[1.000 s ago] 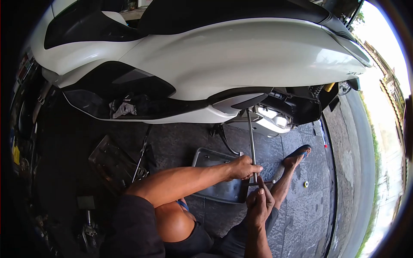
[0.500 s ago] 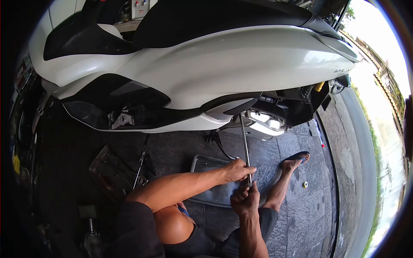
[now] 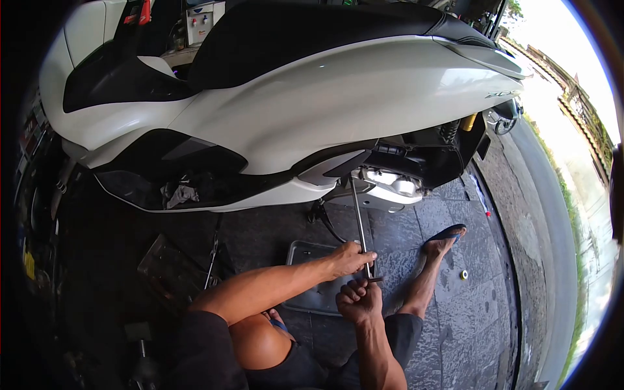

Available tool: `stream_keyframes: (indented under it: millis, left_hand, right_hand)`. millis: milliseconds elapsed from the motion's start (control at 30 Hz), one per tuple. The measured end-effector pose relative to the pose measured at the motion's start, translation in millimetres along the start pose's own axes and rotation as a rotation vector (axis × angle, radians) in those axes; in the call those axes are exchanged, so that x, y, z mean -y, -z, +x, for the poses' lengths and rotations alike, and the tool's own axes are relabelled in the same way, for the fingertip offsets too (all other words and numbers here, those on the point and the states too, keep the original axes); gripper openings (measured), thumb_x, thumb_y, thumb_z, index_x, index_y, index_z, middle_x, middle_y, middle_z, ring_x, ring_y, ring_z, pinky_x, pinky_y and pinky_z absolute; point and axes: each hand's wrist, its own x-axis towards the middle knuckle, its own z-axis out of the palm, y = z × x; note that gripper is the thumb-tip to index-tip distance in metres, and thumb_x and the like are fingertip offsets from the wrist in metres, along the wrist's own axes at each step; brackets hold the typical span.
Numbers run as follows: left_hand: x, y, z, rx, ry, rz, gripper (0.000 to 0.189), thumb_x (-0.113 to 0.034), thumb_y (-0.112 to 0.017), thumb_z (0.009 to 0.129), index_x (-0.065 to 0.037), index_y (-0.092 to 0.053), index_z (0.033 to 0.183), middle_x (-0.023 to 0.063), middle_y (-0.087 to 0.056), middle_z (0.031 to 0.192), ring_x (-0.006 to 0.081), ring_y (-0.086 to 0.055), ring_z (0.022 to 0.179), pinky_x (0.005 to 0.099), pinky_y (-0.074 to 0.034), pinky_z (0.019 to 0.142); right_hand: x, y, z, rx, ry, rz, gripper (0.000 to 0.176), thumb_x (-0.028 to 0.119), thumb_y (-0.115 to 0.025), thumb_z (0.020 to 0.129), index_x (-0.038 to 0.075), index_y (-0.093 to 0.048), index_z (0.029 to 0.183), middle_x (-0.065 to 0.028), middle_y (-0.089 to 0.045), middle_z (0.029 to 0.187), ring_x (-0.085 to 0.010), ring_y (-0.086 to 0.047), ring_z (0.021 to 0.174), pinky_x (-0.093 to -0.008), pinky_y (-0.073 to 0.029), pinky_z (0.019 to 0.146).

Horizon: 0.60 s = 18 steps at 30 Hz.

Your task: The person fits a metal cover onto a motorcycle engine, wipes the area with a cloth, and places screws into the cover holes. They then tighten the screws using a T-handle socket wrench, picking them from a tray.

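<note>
A long metal T-handle wrench [image 3: 359, 218] runs from the underside of the white scooter [image 3: 312, 110] down toward me. Its far tip meets the area beside the engine, where the exact contact is hidden. My left hand [image 3: 350, 260] is closed around the lower shaft, with the thumb lying along it. Just below, my right hand [image 3: 359, 300] has its fingers curled at the crossbar, one end of which sticks out to the right. Beneath my hands lies a grey tray [image 3: 299, 253] on the floor, partly covered by my left arm.
A crumpled rag [image 3: 181, 194] lies on the scooter's footboard. To the left on the floor is a dark tray [image 3: 162, 266]. A small round roll [image 3: 463, 275] sits on the tiles [image 3: 448, 318] near my sandalled foot [image 3: 445, 240]. The road runs along the right.
The wrench's handle end and my right hand have shifted slightly left, and the crossbar's end now shows. My view has tilted a little, so the scooter appears further left.
</note>
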Motion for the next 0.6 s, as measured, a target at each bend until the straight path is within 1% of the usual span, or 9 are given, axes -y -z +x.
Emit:
stream_keyframes:
  millis: [67,133,200,233,267,400,467,500,600]
  left_hand:
    - [2,3,1,0.010,-0.032,-0.006,0.033,-0.032,-0.061,0.093,-0.002,-0.067,0.081,-0.0014,-0.051,0.060,0.0076,-0.045,0.054,0.0265,-0.036,0.051]
    - [7,7,1,0.017,-0.059,-0.012,0.033,-0.033,-0.061,0.093,-0.002,-0.067,0.081,-0.0017,-0.050,0.059,0.0075,-0.044,0.054,0.0264,-0.036,0.051]
    - [9,9,2,-0.025,-0.040,0.074,0.035,-0.034,-0.063,0.090,-0.002,-0.068,0.077,0.0021,-0.055,0.059,0.0112,-0.050,0.054,0.0291,-0.040,0.052]
    - [10,9,2,0.002,-0.035,0.024,0.036,-0.034,-0.063,0.090,-0.001,-0.068,0.077,0.0026,-0.056,0.060,0.0121,-0.051,0.055,0.0299,-0.041,0.054]
    - [12,8,3,0.001,-0.028,0.019,0.036,-0.034,-0.063,0.090,-0.001,-0.068,0.077,0.0026,-0.056,0.060,0.0121,-0.051,0.055,0.0299,-0.041,0.054]
    - [5,-2,1,-0.026,-0.058,0.057,0.031,-0.031,-0.062,0.093,-0.004,-0.066,0.079,-0.0021,-0.051,0.059,0.0074,-0.044,0.054,0.0259,-0.037,0.052]
    - [-3,0,5,-0.022,-0.088,0.040,0.031,-0.031,-0.062,0.093,-0.004,-0.066,0.078,-0.0022,-0.051,0.059,0.0073,-0.044,0.054,0.0260,-0.037,0.052]
    - [-4,-1,8,-0.022,-0.076,0.002,0.032,-0.031,-0.061,0.093,-0.004,-0.065,0.077,-0.0023,-0.051,0.059,0.0073,-0.045,0.054,0.0259,-0.037,0.052]
    - [6,-1,10,-0.026,-0.060,-0.062,0.033,-0.032,-0.062,0.093,-0.003,-0.065,0.077,-0.0021,-0.050,0.059,0.0076,-0.045,0.054,0.0262,-0.037,0.052]
  right_hand:
    - [-7,8,7,0.360,-0.386,0.254,0.050,0.042,-0.040,0.101,0.014,-0.048,0.060,0.0051,-0.026,0.051,-0.0120,-0.036,0.046,-0.0257,-0.032,0.045]
    - [-5,27,14,0.407,-0.415,0.168,0.043,0.040,-0.044,0.100,0.012,-0.056,0.069,0.0039,-0.035,0.052,-0.0116,-0.040,0.048,-0.0268,-0.031,0.044]
    - [-3,38,16,0.184,0.137,-0.712,0.033,0.035,-0.051,0.096,0.008,-0.062,0.080,-0.0011,-0.047,0.053,-0.0151,-0.046,0.049,-0.0300,-0.035,0.046]
    - [-7,43,14,0.177,0.492,-0.943,0.030,0.033,-0.054,0.096,0.006,-0.064,0.088,-0.0044,-0.058,0.062,-0.0165,-0.051,0.053,-0.0307,-0.038,0.050]
    - [-8,48,17,0.176,0.484,-0.947,0.030,0.033,-0.054,0.096,0.006,-0.064,0.088,-0.0044,-0.058,0.062,-0.0165,-0.051,0.053,-0.0307,-0.038,0.050]
    - [8,13,-3,0.009,0.881,-1.363,0.039,0.040,-0.046,0.100,0.008,-0.063,0.087,-0.0025,-0.058,0.067,-0.0134,-0.050,0.053,-0.0269,-0.040,0.051]
    - [9,-18,-10,-0.018,0.055,0.000,0.046,0.046,-0.039,0.101,0.012,-0.062,0.081,-0.0003,-0.047,0.055,-0.0128,-0.041,0.047,-0.0266,-0.036,0.046]
    - [9,7,16,0.345,-0.413,0.365,0.050,0.051,-0.036,0.100,0.014,-0.060,0.076,0.0016,-0.035,0.050,-0.0110,-0.031,0.043,-0.0246,-0.028,0.042]
    - [2,18,14,0.301,-0.415,0.120,0.046,0.045,-0.041,0.100,0.010,-0.059,0.076,-0.0014,-0.039,0.052,-0.0134,-0.032,0.042,-0.0261,-0.027,0.043]
